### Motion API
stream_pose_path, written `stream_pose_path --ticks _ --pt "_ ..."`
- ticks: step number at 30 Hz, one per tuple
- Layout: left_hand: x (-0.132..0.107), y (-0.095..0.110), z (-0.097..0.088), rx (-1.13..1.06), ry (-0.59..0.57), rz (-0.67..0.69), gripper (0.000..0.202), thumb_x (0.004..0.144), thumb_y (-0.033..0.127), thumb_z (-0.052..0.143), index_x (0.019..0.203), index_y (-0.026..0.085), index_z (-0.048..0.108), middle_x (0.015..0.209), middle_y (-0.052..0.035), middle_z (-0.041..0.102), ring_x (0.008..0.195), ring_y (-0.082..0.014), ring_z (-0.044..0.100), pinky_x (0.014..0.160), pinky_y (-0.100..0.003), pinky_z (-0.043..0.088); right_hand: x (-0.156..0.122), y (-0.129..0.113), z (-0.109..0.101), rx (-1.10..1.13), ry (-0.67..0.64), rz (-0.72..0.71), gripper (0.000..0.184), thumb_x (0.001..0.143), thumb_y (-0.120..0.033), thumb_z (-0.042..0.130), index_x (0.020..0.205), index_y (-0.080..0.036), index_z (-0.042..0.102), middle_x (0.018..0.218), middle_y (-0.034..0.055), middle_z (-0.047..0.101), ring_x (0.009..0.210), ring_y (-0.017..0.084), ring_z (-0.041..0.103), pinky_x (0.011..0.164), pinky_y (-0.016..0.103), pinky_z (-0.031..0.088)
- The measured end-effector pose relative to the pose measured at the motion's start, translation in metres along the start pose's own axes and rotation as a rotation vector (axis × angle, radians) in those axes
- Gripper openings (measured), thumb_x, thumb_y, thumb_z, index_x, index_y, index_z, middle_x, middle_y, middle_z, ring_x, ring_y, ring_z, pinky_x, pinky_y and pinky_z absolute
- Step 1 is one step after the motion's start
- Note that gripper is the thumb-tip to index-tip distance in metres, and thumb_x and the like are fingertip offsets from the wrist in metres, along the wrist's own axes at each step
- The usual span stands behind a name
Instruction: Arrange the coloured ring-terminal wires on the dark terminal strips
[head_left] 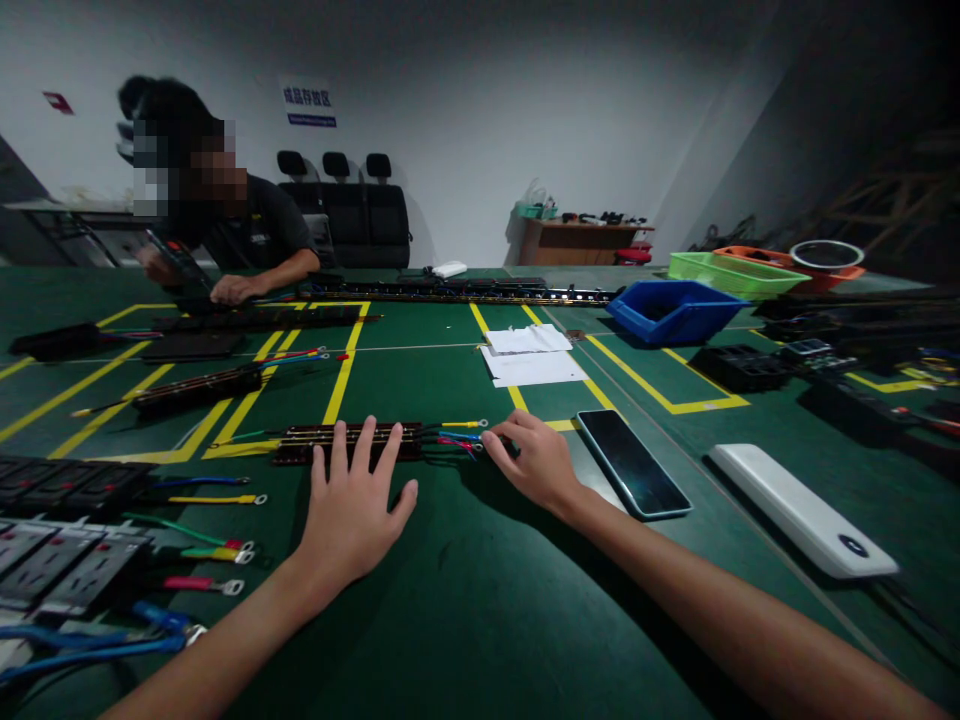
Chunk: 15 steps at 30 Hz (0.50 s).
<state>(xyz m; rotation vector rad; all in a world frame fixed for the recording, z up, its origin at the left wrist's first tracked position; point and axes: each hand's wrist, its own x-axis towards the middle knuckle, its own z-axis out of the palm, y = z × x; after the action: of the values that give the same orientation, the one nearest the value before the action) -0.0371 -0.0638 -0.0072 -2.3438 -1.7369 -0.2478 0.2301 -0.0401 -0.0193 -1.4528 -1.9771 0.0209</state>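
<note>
My left hand [352,505] lies with its fingers spread over a dark power strip [300,445] with metal bars along it. Several coloured wires leave both its ends. On its right, a yellow wire [454,424] ends in a ring terminal, with blue and red wires below. Beside these wire ends is my right hand [534,462], its fingers curled and the thumb tip close to the terminals. Whether anything sits between those fingertips is hidden. Just right of that hand, a phone [634,465] rests on the green table [465,620].
Socket strips [75,565] with ring-terminal wires crowd the left. A white power bank [802,510] lies at right. Paper sheets [532,368] and a blue bin [671,312] are farther back. Across the table a person [255,230] leans over a dark strip, holding a tool [180,258].
</note>
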Motion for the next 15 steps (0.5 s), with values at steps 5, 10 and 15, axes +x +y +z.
stream_pose_path --ticks 5,10,15 --pt "0.0001 0.0001 0.0003 0.012 0.001 0.001 0.070 0.096 0.055 0.041 0.159 0.024 0.037 0.164 -0.0141 0.034 0.149 -0.0483 0.024 0.114 -0.069 0.027 0.0013 -0.0025 -0.0013 0.035 0.045 0.071 0.033 0.102 -0.041 0.048 0.118 -0.022 0.071 0.093 0.0053 0.065 0.074 0.016 0.062 0.062 0.028 0.039" --pt "0.0013 0.0013 -0.0032 0.025 -0.017 -0.009 0.070 0.096 0.056 0.039 0.158 0.024 0.037 0.164 -0.0142 0.034 0.150 -0.0479 0.024 0.114 -0.068 0.027 0.0023 -0.0023 0.0007 -0.036 -0.088 0.049 0.029 0.103 -0.041 0.049 0.107 -0.026 0.074 0.089 0.0035 0.064 0.075 0.017 0.061 0.058 0.027 0.035" --pt "0.0011 -0.0011 -0.0007 0.007 -0.019 -0.003 0.071 0.096 0.058 0.038 0.160 0.025 0.035 0.165 -0.0128 0.033 0.151 -0.0472 0.022 0.115 -0.068 0.026 -0.0006 -0.0028 -0.0010 0.022 0.068 -0.006 0.029 0.101 -0.036 0.050 0.100 -0.020 0.074 0.090 0.0061 0.065 0.073 0.016 0.060 0.063 0.028 0.040"
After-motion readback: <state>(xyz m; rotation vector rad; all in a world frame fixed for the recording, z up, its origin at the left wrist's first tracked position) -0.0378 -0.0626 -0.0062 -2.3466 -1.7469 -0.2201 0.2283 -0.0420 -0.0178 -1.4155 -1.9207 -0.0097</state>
